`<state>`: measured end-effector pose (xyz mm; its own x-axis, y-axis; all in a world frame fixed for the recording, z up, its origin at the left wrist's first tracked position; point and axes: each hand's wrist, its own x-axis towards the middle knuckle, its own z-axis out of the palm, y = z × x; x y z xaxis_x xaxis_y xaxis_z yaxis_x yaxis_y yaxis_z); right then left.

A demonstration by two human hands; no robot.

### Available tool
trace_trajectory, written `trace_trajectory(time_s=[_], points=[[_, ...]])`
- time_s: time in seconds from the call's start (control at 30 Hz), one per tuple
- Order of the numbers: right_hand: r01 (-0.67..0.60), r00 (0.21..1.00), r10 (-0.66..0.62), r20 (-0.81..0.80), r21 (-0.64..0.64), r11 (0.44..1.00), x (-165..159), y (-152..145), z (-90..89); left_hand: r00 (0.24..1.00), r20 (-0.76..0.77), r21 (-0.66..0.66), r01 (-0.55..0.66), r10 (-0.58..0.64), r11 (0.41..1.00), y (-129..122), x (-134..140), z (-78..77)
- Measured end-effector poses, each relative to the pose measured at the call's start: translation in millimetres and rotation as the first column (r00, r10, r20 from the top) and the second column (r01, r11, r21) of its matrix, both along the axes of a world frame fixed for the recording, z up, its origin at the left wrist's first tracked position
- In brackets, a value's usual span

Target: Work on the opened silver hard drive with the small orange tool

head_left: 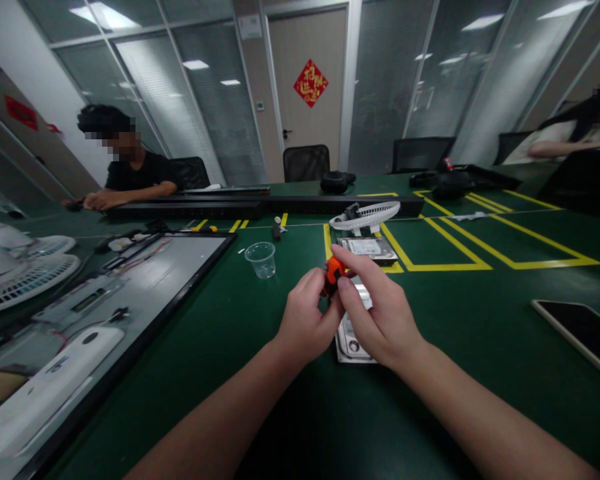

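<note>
Both hands' fingers (347, 283) pinch the upright orange screwdriver (334, 270), tip down over the drive (353, 343).

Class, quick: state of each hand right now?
Left hand: closed on the orange-handled tool.
Right hand: closed on the same tool.

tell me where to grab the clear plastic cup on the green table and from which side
Grip the clear plastic cup by its side wall, just under the rim, coming from above and the near side. It stands upright, mouth up, with bare green table around it, so nothing blocks the fingers.
</note>
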<state>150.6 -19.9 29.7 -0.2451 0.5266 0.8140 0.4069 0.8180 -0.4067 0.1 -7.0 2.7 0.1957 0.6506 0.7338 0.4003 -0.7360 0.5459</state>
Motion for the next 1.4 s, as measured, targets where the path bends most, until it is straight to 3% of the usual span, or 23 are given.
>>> trace_trajectory(time_s=[0.7, 1.03, 1.4], points=[[0.09, 0.995, -0.087, -0.044, 0.075, 0.993, 0.0, 2.8, 0.0, 0.999, -0.016, 0.076, -0.042, 0.043, 0.996, 0.6, -0.7, 0.3], [0.012, 1.0, -0.012, 0.0, 0.042, 0.999, 0.9, -0.4, 0.2, 1.0, -0.019, 0.083, 0.0, 0.001, 0.997, 0.8, 0.7, 2.8], [0.011, 1.0, -0.012, 0.01, 0.067, 0.998, 0.0, 0.9, 2.6, 1.0, -0.018, 0.053, -0.02, 0.021, 0.998, 0.3, 1.0, 2.0]])
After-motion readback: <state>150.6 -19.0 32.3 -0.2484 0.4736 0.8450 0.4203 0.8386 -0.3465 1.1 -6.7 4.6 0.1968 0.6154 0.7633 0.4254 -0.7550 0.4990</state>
